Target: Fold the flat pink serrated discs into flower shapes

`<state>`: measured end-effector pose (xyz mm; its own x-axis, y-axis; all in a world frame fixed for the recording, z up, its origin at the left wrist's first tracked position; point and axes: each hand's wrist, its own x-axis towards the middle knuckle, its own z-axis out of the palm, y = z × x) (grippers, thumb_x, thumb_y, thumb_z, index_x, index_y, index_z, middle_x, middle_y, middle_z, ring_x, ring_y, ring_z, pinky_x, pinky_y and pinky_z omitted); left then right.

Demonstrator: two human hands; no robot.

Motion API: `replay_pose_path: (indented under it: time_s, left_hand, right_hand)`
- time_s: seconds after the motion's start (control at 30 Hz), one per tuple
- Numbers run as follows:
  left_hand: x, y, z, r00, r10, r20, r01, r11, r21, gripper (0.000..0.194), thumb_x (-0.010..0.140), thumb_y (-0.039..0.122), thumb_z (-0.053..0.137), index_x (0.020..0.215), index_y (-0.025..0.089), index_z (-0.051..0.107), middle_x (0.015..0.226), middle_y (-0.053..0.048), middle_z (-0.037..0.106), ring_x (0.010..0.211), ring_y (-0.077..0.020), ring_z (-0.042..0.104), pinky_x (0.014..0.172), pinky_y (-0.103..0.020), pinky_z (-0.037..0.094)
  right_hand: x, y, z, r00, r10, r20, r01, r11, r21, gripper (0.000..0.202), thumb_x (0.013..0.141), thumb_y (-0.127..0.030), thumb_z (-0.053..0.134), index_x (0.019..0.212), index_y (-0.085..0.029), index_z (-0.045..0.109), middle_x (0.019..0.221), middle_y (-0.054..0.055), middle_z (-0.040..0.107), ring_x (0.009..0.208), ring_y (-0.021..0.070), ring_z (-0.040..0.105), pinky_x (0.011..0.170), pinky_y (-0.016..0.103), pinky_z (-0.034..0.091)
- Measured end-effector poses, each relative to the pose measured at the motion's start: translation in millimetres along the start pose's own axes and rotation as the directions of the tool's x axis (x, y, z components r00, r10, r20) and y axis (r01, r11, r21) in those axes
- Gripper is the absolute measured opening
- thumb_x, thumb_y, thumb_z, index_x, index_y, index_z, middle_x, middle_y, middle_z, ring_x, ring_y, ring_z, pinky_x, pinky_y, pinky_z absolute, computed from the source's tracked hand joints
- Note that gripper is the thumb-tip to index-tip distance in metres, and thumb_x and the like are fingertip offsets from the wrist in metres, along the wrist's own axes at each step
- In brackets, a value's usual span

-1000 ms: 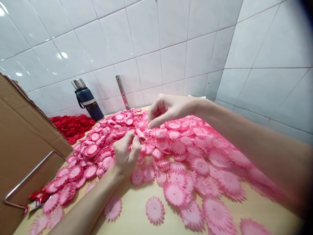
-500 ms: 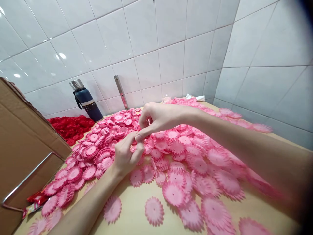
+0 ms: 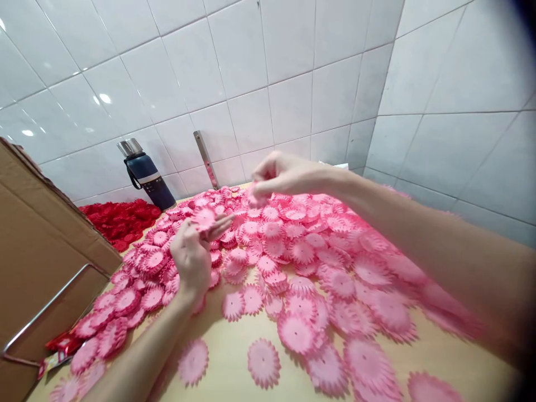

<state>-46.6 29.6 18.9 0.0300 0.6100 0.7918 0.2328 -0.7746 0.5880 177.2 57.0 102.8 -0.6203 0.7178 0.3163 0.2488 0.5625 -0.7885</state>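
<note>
My left hand is raised over the pile, its fingers closed on a pink scalloped petal disc. To the right and a little higher, my right hand pinches another pink disc, which is smeared by motion. The two hands are apart. Below and around them spreads a large heap of pink petal discs with darker toothed edges and small centre holes. Single discs lie closer to me, such as a flat disc on the pale tabletop.
A cardboard box with a bent metal wire stands at the left. Behind it are red petals and a dark blue flask. A metal strip leans on the tiled wall. Red wrappers lie by the box.
My hands, which were together over the heap, have separated. The left moved left and now shows a pink disc; the right moved up, with a pink disc in its fingers.
</note>
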Motion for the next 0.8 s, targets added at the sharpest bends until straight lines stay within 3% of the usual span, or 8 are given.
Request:
replay_pose_path:
  time_s: [0.1,0.17,0.33,0.4,0.5,0.6,0.7,0.8]
  left_hand:
    - [9.6,-3.5,-3.5,0.99,-0.114,-0.086,0.087,0.959,-0.269,0.024,0.087,0.027,0.033,0.07,0.019,0.049,0.08,-0.007,0.069,0.074,-0.02,0.069,0.069,-0.035,0.057]
    - [9.8,-3.3,-4.5,0.993,-0.116,-0.017,0.107,0.955,-0.276,0.023,0.081,0.023,0.037,0.063,0.018,0.051,0.078,-0.008,0.07,0.071,-0.0216,0.069,0.069,-0.038,0.057]
    - [-0.2,-5.0,-4.6,0.983,-0.025,0.179,0.043,0.994,-0.099,0.03,0.075,0.021,0.043,0.046,0.019,0.047,0.061,-0.007,0.065,0.072,-0.0256,0.067,0.064,-0.038,0.053]
    - [-0.3,-7.8,-5.2,0.995,-0.036,0.093,0.038,0.999,-0.025,0.029,0.076,0.021,0.046,0.047,0.019,0.048,0.056,-0.004,0.06,0.067,-0.0224,0.064,0.062,-0.035,0.051]
    - [5.3,-11.8,-6.9,0.987,-0.054,-0.149,0.065,0.996,0.064,0.026,0.078,0.017,0.05,0.052,0.018,0.052,0.058,0.0,0.057,0.061,-0.0153,0.058,0.061,-0.028,0.049]
    - [11.3,-12.6,-7.5,0.958,-0.063,-0.279,0.108,0.983,0.151,0.016,0.08,0.016,0.052,0.071,0.016,0.066,0.081,-0.003,0.068,0.085,-0.0173,0.063,0.084,-0.03,0.049]
    - [11.8,-9.6,-4.9,0.936,-0.124,-0.33,0.195,0.962,0.193,0.028,0.079,0.014,0.056,0.105,0.017,0.067,0.112,-0.008,0.066,0.108,-0.0208,0.06,0.096,-0.035,0.046]
    - [7.0,-4.1,0.7,0.959,-0.079,-0.273,0.124,0.981,0.152,0.032,0.081,0.014,0.059,0.112,0.018,0.063,0.116,-0.009,0.063,0.109,-0.0203,0.059,0.095,-0.034,0.049]
  right_hand:
    - [-4.3,8.8,-18.7,0.96,0.018,-0.278,0.026,0.988,0.152,0.026,0.077,-0.017,0.061,0.052,-0.016,0.054,0.063,0.004,0.061,0.065,0.0137,0.059,0.056,0.025,0.047]
    - [-7.3,8.2,-26.3,0.945,0.011,-0.328,0.056,0.979,0.194,0.026,0.077,-0.021,0.063,0.053,-0.015,0.056,0.066,0.005,0.063,0.064,0.0143,0.059,0.055,0.026,0.048]
    - [-11.7,-9.5,-22.1,0.984,0.036,-0.176,-0.044,0.998,-0.041,0.023,0.076,-0.035,0.069,0.068,-0.013,0.067,0.074,0.008,0.067,0.067,0.0151,0.06,0.061,0.028,0.048]
    - [-11.8,-14.8,-18.5,0.993,0.069,-0.095,-0.085,0.98,-0.177,0.027,0.077,-0.04,0.068,0.072,-0.013,0.069,0.074,0.007,0.067,0.066,0.0143,0.058,0.058,0.027,0.045]
    - [-10.9,-17.3,-16.6,0.992,0.12,-0.024,-0.121,0.938,-0.326,0.03,0.08,-0.042,0.064,0.078,-0.013,0.071,0.072,0.006,0.066,0.063,0.0137,0.056,0.053,0.026,0.038]
    - [-9.9,-16.7,-17.4,0.986,0.167,0.013,-0.148,0.905,-0.399,0.032,0.081,-0.044,0.061,0.085,-0.013,0.072,0.075,0.007,0.067,0.065,0.0145,0.056,0.053,0.026,0.037]
    - [-9.2,-16.6,-17.6,0.977,0.201,0.076,-0.152,0.895,-0.419,0.034,0.081,-0.044,0.059,0.091,-0.014,0.072,0.08,0.008,0.068,0.066,0.0145,0.055,0.055,0.026,0.038]
    - [-7.5,-17.8,-14.4,0.969,0.2,0.146,-0.124,0.903,-0.411,0.035,0.083,-0.044,0.056,0.097,-0.015,0.071,0.083,0.007,0.068,0.066,0.0142,0.054,0.056,0.027,0.038]
